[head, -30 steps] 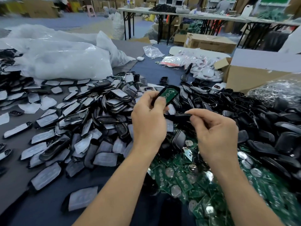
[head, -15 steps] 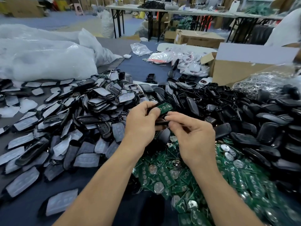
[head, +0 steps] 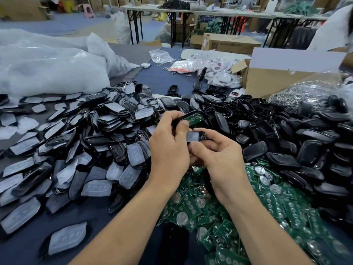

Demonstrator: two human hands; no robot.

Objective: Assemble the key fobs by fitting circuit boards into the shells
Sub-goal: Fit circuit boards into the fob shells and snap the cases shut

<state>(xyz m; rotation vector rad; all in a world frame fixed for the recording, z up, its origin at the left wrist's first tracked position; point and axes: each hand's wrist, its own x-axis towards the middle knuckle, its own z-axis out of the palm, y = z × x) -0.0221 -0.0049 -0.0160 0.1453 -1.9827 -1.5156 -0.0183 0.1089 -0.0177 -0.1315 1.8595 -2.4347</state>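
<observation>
My left hand (head: 169, 144) grips a black key fob shell (head: 188, 116) with a green circuit board (head: 195, 118) seated in it, tilted up to the right. Just below it, my right hand (head: 217, 155) pinches a second black shell half with a pale button pad (head: 193, 136). The two hands touch over the middle of the table. A heap of green circuit boards (head: 225, 207) with coin cells lies under my wrists. Shell halves with pale pads (head: 99, 142) are piled to the left, plain black shells (head: 296, 142) to the right.
Big white plastic bags (head: 49, 69) lie at the back left. A cardboard box (head: 282, 73) stands at the back right beside a clear bag of metal rings (head: 305, 94). Bagged white parts (head: 215, 67) lie behind the piles. Folding tables (head: 172, 14) and cartons stand beyond.
The right hand has drawn in under the left hand, and a shell half with a pale pad now shows between its fingers. The fob with the board stays in my left hand.
</observation>
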